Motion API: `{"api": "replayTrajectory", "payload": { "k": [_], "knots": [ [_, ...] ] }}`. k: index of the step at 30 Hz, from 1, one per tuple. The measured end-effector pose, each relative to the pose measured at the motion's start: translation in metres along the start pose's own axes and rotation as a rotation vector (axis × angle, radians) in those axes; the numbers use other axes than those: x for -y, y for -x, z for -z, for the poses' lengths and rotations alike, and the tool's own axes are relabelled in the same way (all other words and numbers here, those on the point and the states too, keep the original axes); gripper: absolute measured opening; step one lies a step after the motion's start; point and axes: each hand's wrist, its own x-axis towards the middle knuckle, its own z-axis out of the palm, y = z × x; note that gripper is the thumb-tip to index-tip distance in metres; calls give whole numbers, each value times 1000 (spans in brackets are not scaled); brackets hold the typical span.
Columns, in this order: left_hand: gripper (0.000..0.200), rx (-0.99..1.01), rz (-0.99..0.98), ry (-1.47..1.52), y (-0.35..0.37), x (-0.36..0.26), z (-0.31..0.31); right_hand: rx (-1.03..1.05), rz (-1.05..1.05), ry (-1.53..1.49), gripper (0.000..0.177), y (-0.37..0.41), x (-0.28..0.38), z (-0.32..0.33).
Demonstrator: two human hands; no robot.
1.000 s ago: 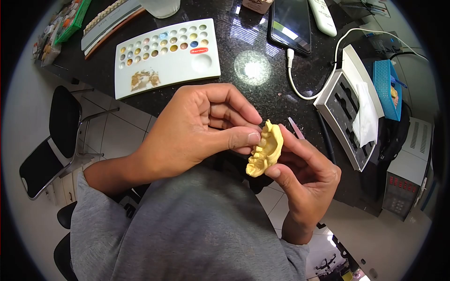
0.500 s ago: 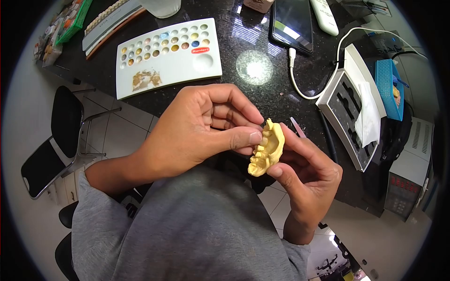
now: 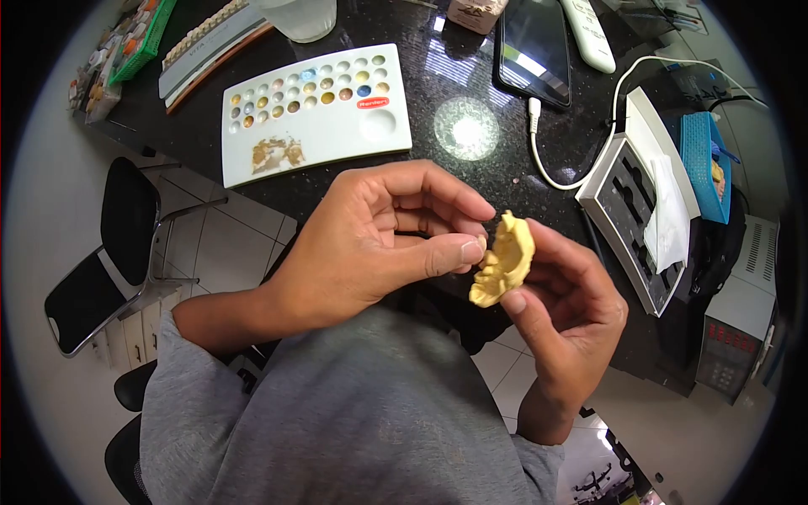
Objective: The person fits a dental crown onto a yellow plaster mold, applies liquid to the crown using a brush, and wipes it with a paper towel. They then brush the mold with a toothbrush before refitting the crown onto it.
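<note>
A yellow dental cast [image 3: 508, 259] is held above my lap, in front of the dark table's edge. My right hand [image 3: 572, 299] grips its right side between thumb and fingers. Beside the cast's left side is my left hand [image 3: 379, 240], its thumb and a finger pinched together on a small pale piece [image 3: 481, 242], mostly hidden by the fingertips. The other fingers of my left hand curl behind.
A white palette [image 3: 316, 114] with coloured wells lies on the dark table [image 3: 404, 80]. Behind are a cup [image 3: 301, 17], a phone [image 3: 534, 50] and a white cable [image 3: 560, 183]. An open box [image 3: 631, 210] and a blue basket [image 3: 705, 168] stand at right.
My left hand's pinched fingertips are now slightly apart from the cast, with a small pale piece showing between them. The whole view has shifted a little, moving things right and downward.
</note>
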Motion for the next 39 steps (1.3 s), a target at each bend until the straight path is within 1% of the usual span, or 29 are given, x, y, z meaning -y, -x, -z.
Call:
{"api": "replayTrajectory", "payload": {
  "k": [1,3,4,7,8,10,14,17,19,20,21,23,24,25,28,31,33,35,36,37,39],
  "knots": [
    [22,0,-3,-5,0,-1,0,-31,-32,7,42,-1,2,1],
    [18,-39,28,45,2,-2,0,-89,58,119,42,-8,0,5],
    [12,-45,12,53,2,0,0,-134,125,232,40,-13,-3,4],
    [12,-45,-31,88,4,3,3,-84,326,761,41,-32,-1,10],
    [12,-45,-31,87,5,4,4,-85,328,761,41,-37,-3,9],
    [11,-44,-61,79,6,6,6,-92,448,936,41,-44,-7,8],
    [12,-53,-84,83,8,6,6,-42,504,1004,40,-52,-7,5],
    [13,-52,-48,101,9,3,5,-29,527,1063,40,-54,-2,6],
    [15,-95,-57,80,8,2,3,-37,574,1053,40,-52,9,16],
    [17,-116,-55,84,9,3,1,-67,592,1034,37,-50,17,30],
    [17,-61,-148,9,8,7,4,-162,543,980,32,-43,31,40],
    [13,-48,-168,-28,7,9,0,-326,455,955,24,-26,39,68],
    [13,-25,-164,-19,8,11,1,-278,394,1078,23,-15,44,80],
    [11,-13,-181,22,8,12,2,-176,347,1225,22,-5,47,88],
    [9,-8,-204,59,7,17,-4,-76,200,1378,20,16,31,91],
    [7,-22,-204,0,6,19,-13,-88,152,1392,21,23,15,88],
    [8,-34,-199,-52,7,21,-15,-88,183,1395,20,28,10,93],
    [6,-22,-244,-94,8,23,-15,-190,250,1341,23,32,16,92],
    [6,-33,-244,-101,9,23,-16,-331,368,1258,17,32,15,88],
    [6,-66,-246,-105,11,23,-18,-408,379,1201,17,37,18,86],
    [5,-110,-245,-115,14,25,-19,-439,637,680,20,39,7,83]
  ]
}}
